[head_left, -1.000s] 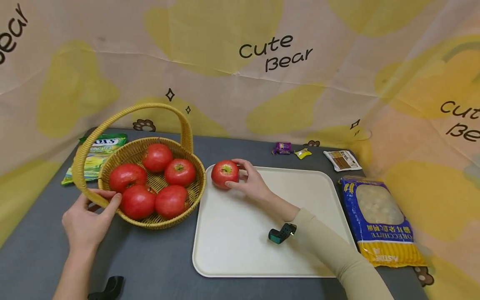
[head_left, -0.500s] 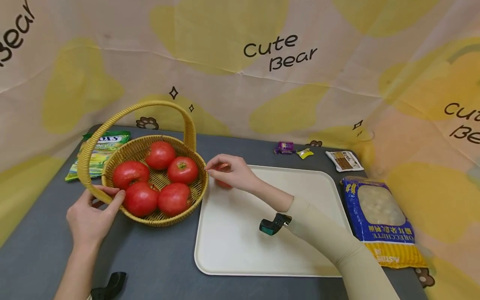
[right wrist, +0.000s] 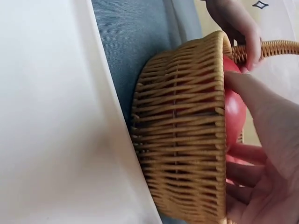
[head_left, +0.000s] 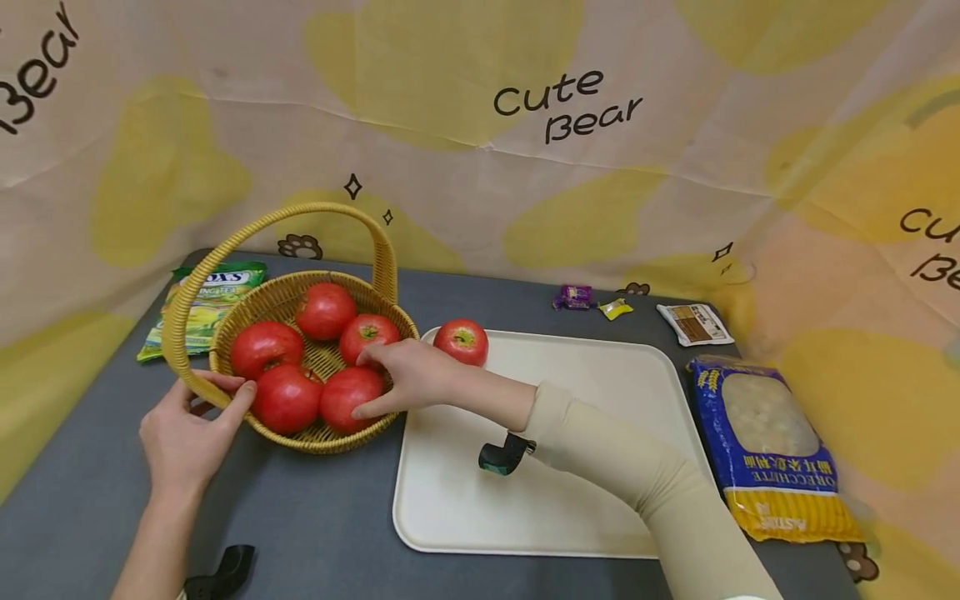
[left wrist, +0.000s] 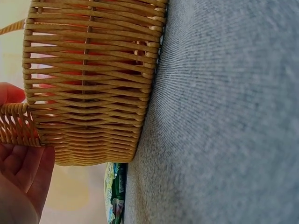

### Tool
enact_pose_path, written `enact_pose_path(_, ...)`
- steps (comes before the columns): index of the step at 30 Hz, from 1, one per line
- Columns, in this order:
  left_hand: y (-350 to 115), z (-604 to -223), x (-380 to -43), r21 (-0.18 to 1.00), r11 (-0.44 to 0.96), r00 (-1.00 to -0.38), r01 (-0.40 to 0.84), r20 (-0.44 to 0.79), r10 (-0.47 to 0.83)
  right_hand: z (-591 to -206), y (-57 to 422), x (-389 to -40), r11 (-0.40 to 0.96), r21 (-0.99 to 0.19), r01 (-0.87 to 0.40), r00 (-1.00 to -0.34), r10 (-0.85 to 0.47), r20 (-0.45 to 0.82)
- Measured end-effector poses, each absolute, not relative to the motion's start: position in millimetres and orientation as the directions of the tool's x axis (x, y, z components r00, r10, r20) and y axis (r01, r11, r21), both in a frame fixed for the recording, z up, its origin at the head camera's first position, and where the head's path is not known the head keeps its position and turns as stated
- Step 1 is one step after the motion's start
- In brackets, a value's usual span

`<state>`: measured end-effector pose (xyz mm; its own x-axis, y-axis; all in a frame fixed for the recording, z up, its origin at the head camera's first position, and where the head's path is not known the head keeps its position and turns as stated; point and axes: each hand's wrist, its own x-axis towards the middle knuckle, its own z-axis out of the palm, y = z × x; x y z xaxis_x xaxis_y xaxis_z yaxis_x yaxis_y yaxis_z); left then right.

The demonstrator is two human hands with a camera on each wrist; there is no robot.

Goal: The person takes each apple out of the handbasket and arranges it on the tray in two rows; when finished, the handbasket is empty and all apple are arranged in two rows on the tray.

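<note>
A yellow wicker basket (head_left: 318,447) with an arched handle (head_left: 292,212) holds several red apples (head_left: 267,348). My left hand (head_left: 183,433) pinches the foot of the handle at the basket's left rim, thumb inside and fingers outside; the left wrist view shows the same hold. Reaching over the right rim, my right hand (head_left: 420,375) has its thumb and fingers round the front right apple (head_left: 347,398), which sits inside the basket. In the right wrist view the thumb and fingers straddle this apple (right wrist: 235,112). Another apple (head_left: 461,342) lies alone on the white tray (head_left: 525,517), at its far left corner.
Behind the basket lies a green snack bag (head_left: 206,308). A purple candy (head_left: 573,297), a yellow candy (head_left: 616,309) and a small white packet (head_left: 694,324) are along the back. Right of the tray lies a blue and yellow pasta bag (head_left: 772,450).
My right hand has let go of the apple on the tray and moved left into the basket, onto the front right apple. The left hand keeps its hold on the handle.
</note>
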<state>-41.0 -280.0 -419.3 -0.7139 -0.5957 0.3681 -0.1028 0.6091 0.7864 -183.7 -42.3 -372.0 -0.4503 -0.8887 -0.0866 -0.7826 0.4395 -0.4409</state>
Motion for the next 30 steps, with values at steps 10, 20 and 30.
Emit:
enact_pose_path(10, -277.1, -420.5, -43.3, 0.787, 0.612, -0.723, -0.080, 0.377, -0.579, -381.2, -54.7, -172.7, 0.569, -0.298, -0.766, -0.534, -0.822, -0.196)
enact_pose_path(20, -274.4, -421.5, -43.8, 0.783, 0.619, -0.707, -0.070, 0.398, -0.584, -382.3, -34.8, -169.5, 0.525, -0.420, -0.740, -0.567, -0.823, -0.030)
enact_pose_path(30, -277.2, -421.3, -41.6, 0.787, 0.611, -0.692, -0.084, 0.395, -0.605, -377.4, 14.7, -169.8, 0.397, -0.781, -0.482, -0.722, -0.685, 0.097)
